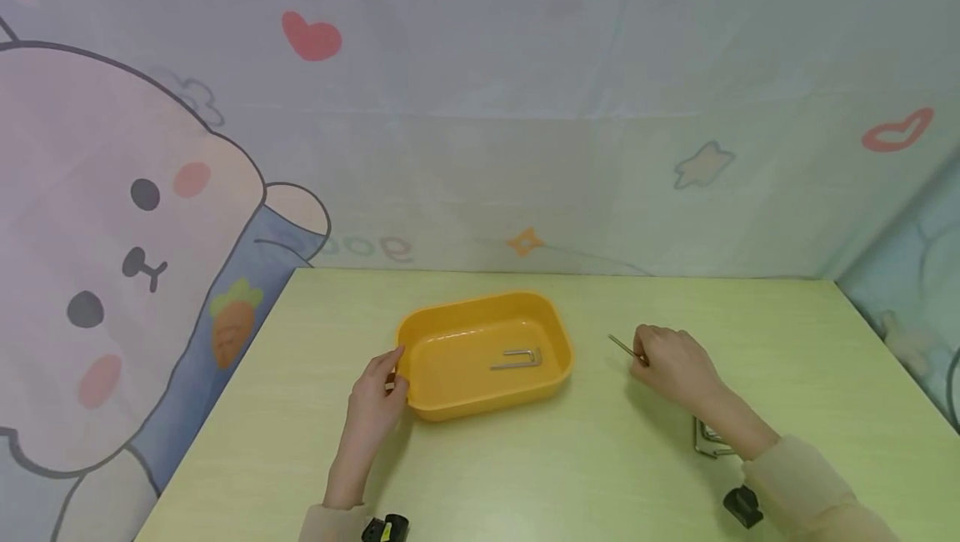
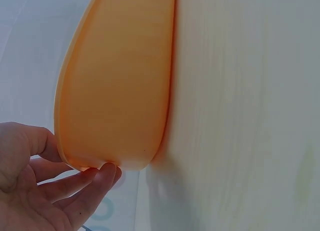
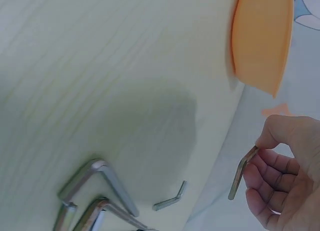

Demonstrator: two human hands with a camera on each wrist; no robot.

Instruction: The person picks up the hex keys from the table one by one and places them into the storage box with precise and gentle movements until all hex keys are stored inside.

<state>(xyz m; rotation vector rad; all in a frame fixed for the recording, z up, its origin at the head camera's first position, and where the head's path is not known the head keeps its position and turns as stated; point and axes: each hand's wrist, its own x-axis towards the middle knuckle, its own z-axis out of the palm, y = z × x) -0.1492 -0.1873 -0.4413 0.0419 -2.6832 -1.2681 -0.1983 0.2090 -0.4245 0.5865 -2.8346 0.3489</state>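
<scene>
A yellow tray [image 1: 487, 405] lies on the table, its left end gripped by my left hand [image 1: 375, 396]. In the left wrist view, the fingers [image 2: 107, 173] press the outside of the tray wall [image 2: 115, 91] while the thumb is at the rim. Two or so L-shaped hex keys [image 1: 517, 364] lie inside the tray. To its right, above the table, my right hand [image 1: 675, 365] pinches a small hex key [image 3: 241, 173] between thumb and fingers. One leg of it points toward the tray.
Larger hex keys [image 3: 95, 178] lie on the table near my right forearm, partly hidden by it in the head view. A short hex key [image 3: 171, 200] lies beside them. Behind the table [image 1: 600, 475] hangs a printed cloth [image 1: 480, 125].
</scene>
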